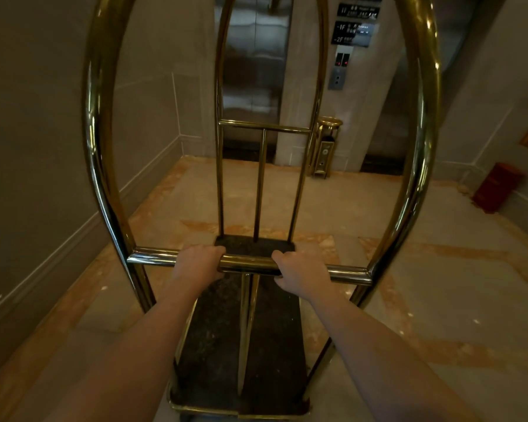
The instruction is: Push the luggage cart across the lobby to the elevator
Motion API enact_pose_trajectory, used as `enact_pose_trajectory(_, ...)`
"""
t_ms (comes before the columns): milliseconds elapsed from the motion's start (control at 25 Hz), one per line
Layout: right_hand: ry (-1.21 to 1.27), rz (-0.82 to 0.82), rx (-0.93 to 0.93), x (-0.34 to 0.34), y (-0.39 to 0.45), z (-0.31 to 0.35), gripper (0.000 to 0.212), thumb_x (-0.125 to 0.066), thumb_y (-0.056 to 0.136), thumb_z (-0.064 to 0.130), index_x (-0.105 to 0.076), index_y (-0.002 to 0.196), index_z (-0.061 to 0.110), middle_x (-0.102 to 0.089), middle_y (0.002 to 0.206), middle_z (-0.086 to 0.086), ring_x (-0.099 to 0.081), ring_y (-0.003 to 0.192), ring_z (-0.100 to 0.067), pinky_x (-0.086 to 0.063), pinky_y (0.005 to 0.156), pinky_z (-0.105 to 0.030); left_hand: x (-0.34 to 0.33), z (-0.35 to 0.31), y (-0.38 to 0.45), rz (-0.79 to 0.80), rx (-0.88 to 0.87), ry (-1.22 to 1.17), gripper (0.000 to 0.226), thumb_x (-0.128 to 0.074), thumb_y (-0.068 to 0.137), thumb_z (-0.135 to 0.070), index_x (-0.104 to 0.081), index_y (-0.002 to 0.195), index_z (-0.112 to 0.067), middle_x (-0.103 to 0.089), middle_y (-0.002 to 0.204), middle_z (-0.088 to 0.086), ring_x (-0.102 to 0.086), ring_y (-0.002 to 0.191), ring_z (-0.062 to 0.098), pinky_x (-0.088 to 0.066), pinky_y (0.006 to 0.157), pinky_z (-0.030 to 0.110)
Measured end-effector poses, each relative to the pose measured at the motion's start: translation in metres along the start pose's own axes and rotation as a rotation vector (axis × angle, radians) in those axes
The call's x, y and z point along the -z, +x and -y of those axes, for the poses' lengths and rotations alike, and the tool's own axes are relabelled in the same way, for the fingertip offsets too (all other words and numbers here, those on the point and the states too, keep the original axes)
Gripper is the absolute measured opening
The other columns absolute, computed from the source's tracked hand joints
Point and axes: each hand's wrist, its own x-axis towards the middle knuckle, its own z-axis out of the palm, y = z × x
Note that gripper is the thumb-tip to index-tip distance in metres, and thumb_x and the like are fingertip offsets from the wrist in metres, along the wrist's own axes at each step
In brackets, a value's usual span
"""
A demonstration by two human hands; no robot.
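Both hands — left hand (199, 261), right hand (299, 274) — are wrapped around the brass luggage cart's (102, 141) crossbar (247, 264), slightly apart, elevator door (253, 65) ahead.

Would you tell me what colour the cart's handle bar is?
Shiny gold brass, on the handle bar gripped by both hands, seen in the head view.

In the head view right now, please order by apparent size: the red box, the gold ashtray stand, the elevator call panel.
1. gold ashtray stand
2. red box, though it looks close to the stand in area, so this order is unsure
3. elevator call panel, clearly smallest, but also farthest away
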Motion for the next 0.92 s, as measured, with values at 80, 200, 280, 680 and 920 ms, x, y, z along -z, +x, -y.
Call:
enact_pose_trajectory(80,-0.037,-0.005,0.008,-0.003,0.02,-0.019,0.027,-0.061,0.091,0.034,-0.054,0.111,0.017,-0.067,0.086,-0.001,-0.065,0.077,-0.021,-0.051,0.066,-0.033,-0.004,-0.001,0.028,0.003,0.0,0.019,0.017,-0.068,0.084,-0.034,-0.059,0.097,-0.028,-0.065,0.087,-0.006,-0.063,0.081,0.015,-0.049,0.075,0.031)
enact_pose_trajectory(200,-0.064,-0.013,0.014,-0.004,0.045,-0.046,0.026,-0.061,0.091,0.035,-0.054,0.109,0.017,-0.066,0.086,-0.001,-0.065,0.075,-0.02,-0.041,0.06,-0.029,-0.006,-0.002,0.064,0.023,0.036,-0.005,0.016,-0.068,0.083,-0.033,-0.059,0.094,-0.029,-0.065,0.086,-0.006,-0.063,0.08,0.016,-0.053,0.072,0.033)
enact_pose_trajectory(280,-0.056,0.012,0.009,-0.008,0.063,-0.064,0.025,-0.061,0.091,0.035,-0.055,0.107,0.016,-0.066,0.086,-0.001,-0.065,0.077,-0.021,-0.041,0.06,-0.03,-0.011,-0.002,0.092,0.028,0.055,-0.023,0.015,-0.068,0.082,-0.034,-0.06,0.094,-0.029,-0.065,0.086,-0.005,-0.064,0.081,0.018,-0.056,0.073,0.036)
enact_pose_trajectory(680,-0.018,0.035,-0.018,-0.043,0.17,-0.155,0.022,-0.064,0.089,0.035,-0.058,0.099,0.016,-0.059,0.082,0.001,-0.062,0.077,-0.018,-0.052,0.069,-0.032,-0.027,0.001,0.217,0.011,0.061,0.008,0.019,-0.067,0.084,-0.038,-0.062,0.099,-0.028,-0.067,0.091,-0.004,-0.065,0.083,0.018,-0.054,0.071,0.033)
enact_pose_trajectory(920,-0.037,0.05,-0.061,-0.068,0.242,-0.213,0.022,-0.066,0.087,0.036,-0.057,0.097,0.019,-0.054,0.075,0.006,-0.056,0.066,-0.013,-0.048,0.061,-0.027,-0.035,0.009,0.308,0.035,0.033,0.02,0.021,-0.065,0.085,-0.038,-0.061,0.103,-0.027,-0.067,0.09,-0.003,-0.065,0.082,0.018,-0.055,0.075,0.035)
